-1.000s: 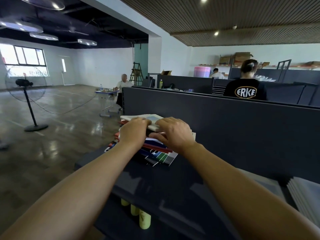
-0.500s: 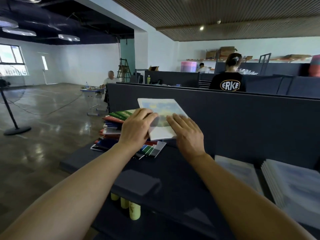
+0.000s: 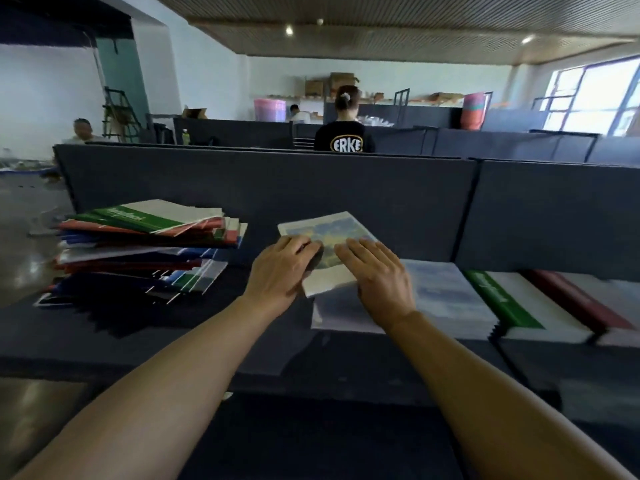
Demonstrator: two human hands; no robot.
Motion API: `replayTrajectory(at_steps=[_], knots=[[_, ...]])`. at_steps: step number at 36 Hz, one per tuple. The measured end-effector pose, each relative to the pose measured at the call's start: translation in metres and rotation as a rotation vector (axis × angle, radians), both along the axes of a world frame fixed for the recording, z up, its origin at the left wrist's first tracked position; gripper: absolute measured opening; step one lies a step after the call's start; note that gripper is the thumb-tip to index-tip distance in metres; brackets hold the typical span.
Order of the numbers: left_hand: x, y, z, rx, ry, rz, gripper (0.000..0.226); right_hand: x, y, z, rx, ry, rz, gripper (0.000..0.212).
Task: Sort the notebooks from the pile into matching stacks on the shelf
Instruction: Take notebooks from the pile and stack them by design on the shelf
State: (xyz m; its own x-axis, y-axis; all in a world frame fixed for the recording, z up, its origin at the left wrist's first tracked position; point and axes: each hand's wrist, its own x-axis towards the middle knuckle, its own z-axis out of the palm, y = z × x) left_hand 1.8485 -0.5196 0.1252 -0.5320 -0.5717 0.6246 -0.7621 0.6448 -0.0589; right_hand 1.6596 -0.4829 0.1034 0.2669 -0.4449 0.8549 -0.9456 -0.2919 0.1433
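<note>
Two bare forearms reach in from the bottom edge over the dark flat shelf. The left hand and the right hand both lie on one thin notebook with a pale blue-and-yellow painted cover. Left hand covers the near-left corner, fingers bent over the cover; whether the thumb is under the edge is hidden, so a true grip there cannot be told. Right hand lies flat on the near-right part, fingers straight and spread, pressing on top, nothing pinched. The notebook's far half sticks out beyond both sets of fingers, tilted, near edge raised above what lies under it.

Directly beneath and to the right of the hands: a low stack of pale bluish-cover notebooks, partly hidden by the right wrist. Further right of the hands, a stack with green spine band and white cover, then a stack with dark red band, cut off at the frame edge. Well left of the left hand, an untidy pile of mixed red, blue, green and white notebooks, green-striped one on top; lettering on it blurred.

Behind everything a dark grey partition panel. Beyond it a person in a black shirt lettered ERKE, back turned.
</note>
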Motion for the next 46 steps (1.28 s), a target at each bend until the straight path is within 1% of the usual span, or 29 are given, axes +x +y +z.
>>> replayTrajectory(at_steps=[3, 5, 8, 10, 11, 13, 14, 16, 18, 19, 21, 24, 29, 32, 35, 38, 40, 41, 42, 43, 46], knots=[[-0.03, 0.004, -0.004, 0.057, 0.013, -0.071, 0.049, -0.025, 0.018, -0.01, 0.007, -0.015, -0.095, 0.054], [-0.052, 0.012, -0.009, 0.087, 0.043, -0.128, 0.048, -0.04, 0.033, -0.015, 0.021, -0.013, -0.168, 0.052], [-0.082, 0.023, -0.021, 0.098, 0.059, -0.206, 0.05, -0.064, 0.057, -0.023, 0.041, -0.022, -0.28, 0.051], [-0.103, 0.032, -0.027, 0.093, 0.041, -0.307, 0.05, -0.081, 0.073, -0.026, 0.042, -0.027, -0.333, 0.051], [-0.114, 0.034, -0.03, 0.083, 0.048, -0.355, 0.048, -0.09, 0.081, -0.028, 0.038, -0.026, -0.351, 0.048], [-0.135, 0.041, -0.036, 0.039, 0.021, -0.4, 0.032, -0.109, 0.098, -0.031, 0.034, -0.013, -0.379, 0.045], [-0.144, 0.047, -0.035, 0.023, 0.015, -0.418, 0.031, -0.118, 0.107, -0.032, 0.034, -0.01, -0.395, 0.045], [-0.165, 0.058, -0.036, 0.015, 0.0, -0.473, 0.038, -0.14, 0.123, -0.037, 0.033, -0.017, -0.429, 0.042], [-0.187, 0.073, -0.036, 0.068, -0.008, -0.514, 0.044, -0.162, 0.138, -0.041, 0.069, -0.046, -0.458, 0.051], [-0.199, 0.078, -0.037, 0.072, -0.003, -0.53, 0.042, -0.174, 0.146, -0.043, 0.068, -0.052, -0.462, 0.049], [-0.223, 0.091, -0.037, 0.047, 0.018, -0.552, 0.039, -0.195, 0.164, -0.043, 0.055, -0.047, -0.472, 0.042], [-0.263, 0.111, -0.038, -0.007, 0.036, -0.593, 0.043, -0.225, 0.191, -0.04, 0.055, -0.055, -0.511, 0.044], [-0.338, 0.143, -0.043, -0.116, 0.056, -0.614, 0.031, -0.295, 0.233, -0.039, 0.075, -0.012, -0.554, 0.049], [-0.381, 0.168, -0.042, -0.118, 0.06, -0.605, 0.04, -0.337, 0.258, -0.037, 0.108, -0.028, -0.59, 0.069], [-0.418, 0.191, -0.044, -0.069, 0.075, -0.613, 0.042, -0.374, 0.278, -0.037, 0.081, -0.022, -0.581, 0.066], [-0.447, 0.204, -0.048, -0.023, 0.048, -0.632, 0.032, -0.406, 0.292, -0.043, 0.105, -0.014, -0.548, 0.065], [-0.465, 0.209, -0.052, -0.008, 0.008, -0.632, 0.052, -0.425, 0.298, -0.049, 0.13, -0.032, -0.535, 0.067], [-0.473, 0.211, -0.054, -0.012, -0.006, -0.629, 0.053, -0.433, 0.301, -0.052, 0.138, -0.041, -0.535, 0.068], [-0.481, 0.215, -0.056, -0.038, 0.003, -0.638, 0.042, -0.441, 0.302, -0.055, 0.136, -0.043, -0.536, 0.068], [-0.488, 0.218, -0.057, -0.05, 0.018, -0.648, 0.032, -0.449, 0.303, -0.058, 0.129, -0.041, -0.534, 0.065], [-0.515, 0.219, -0.061, -0.09, 0.052, -0.639, 0.045, -0.473, 0.306, -0.064, 0.094, -0.036, -0.536, 0.051]])
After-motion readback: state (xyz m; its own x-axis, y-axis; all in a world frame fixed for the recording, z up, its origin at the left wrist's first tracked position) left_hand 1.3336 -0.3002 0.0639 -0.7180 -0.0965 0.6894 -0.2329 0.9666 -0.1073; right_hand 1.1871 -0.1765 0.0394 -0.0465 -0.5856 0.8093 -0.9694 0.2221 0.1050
